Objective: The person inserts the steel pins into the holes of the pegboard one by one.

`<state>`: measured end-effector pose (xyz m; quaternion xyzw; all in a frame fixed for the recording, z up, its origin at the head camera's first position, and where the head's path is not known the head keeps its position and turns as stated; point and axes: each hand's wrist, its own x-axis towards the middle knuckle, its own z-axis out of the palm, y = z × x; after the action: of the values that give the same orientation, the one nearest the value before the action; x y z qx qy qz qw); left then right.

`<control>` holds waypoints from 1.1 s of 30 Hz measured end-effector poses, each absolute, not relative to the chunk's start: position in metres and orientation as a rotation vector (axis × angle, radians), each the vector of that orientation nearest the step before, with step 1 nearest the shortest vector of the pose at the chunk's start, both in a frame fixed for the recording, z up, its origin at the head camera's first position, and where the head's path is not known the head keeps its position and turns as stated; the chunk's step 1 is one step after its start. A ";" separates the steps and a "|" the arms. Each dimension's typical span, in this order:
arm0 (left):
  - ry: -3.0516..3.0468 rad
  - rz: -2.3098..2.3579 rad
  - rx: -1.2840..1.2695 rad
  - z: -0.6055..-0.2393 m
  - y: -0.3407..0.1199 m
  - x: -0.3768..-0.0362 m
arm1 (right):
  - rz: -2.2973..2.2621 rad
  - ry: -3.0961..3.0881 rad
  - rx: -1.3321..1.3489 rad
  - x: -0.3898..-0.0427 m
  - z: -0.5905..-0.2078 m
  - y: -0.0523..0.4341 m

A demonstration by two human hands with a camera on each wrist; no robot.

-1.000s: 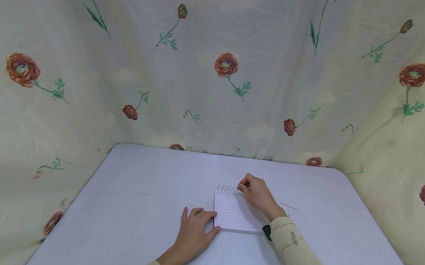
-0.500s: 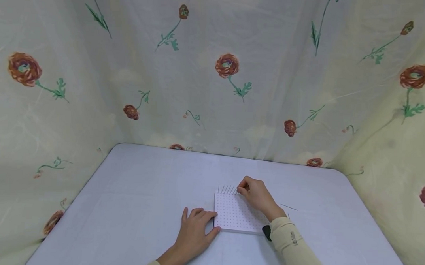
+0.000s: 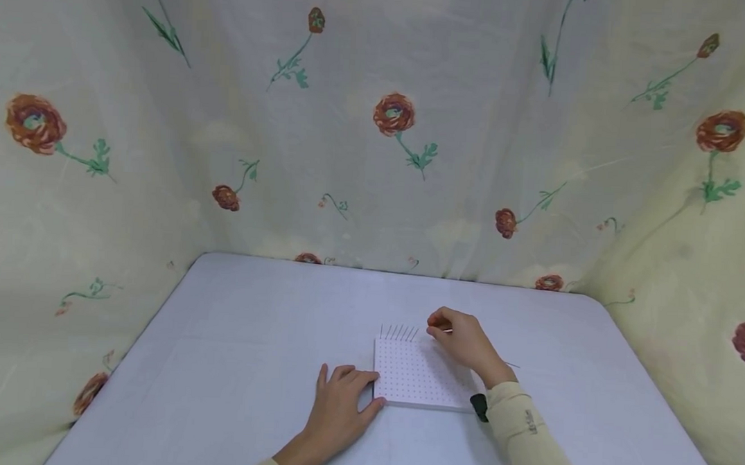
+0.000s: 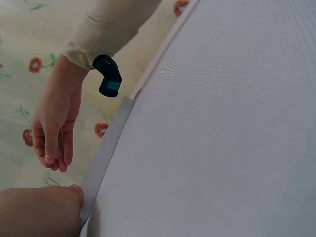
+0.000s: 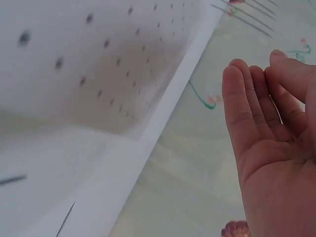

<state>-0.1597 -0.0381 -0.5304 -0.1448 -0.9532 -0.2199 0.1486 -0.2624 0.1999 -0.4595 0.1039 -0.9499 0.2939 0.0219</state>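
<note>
Two hands: both at a white dotted board (image 3: 419, 380) lying flat on the table (image 3: 230, 337), nearer its front edge than its back edge, a little right of the middle.
Left hand (image 3: 338, 406): rests flat on the table, fingers straight and slightly spread, fingertips touching the board's left edge; it holds nothing.
Right hand (image 3: 464, 342): raised just beyond the board's back right corner, fingers loosely bent; the right wrist view shows its palm open and bare.
Pins (image 3: 398, 331): a short row of thin pins stands upright along the board's back edge, towards its left corner.
Loose pin (image 3: 509, 364): lies on the table just right of the right hand.
Surround: flowered curtain (image 3: 390, 122) hangs behind the table's back and side edges.
</note>
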 end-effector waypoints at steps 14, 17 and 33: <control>-2.736 -0.669 -0.424 -0.531 -0.038 -0.159 | 0.951 -2.837 0.196 -0.247 -0.449 0.262; -2.735 -0.675 -0.420 -0.531 -0.038 -0.159 | 0.940 -2.832 0.153 -0.244 -0.449 0.274; -2.733 -0.713 -0.418 -0.532 -0.035 -0.159 | 0.903 -2.759 0.055 -0.227 -0.474 0.325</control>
<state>-0.1586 -0.0353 -0.5318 -0.1449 -0.9475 -0.2470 0.1425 -0.2267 0.3248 -0.4745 0.0189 -0.9435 0.3088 0.1187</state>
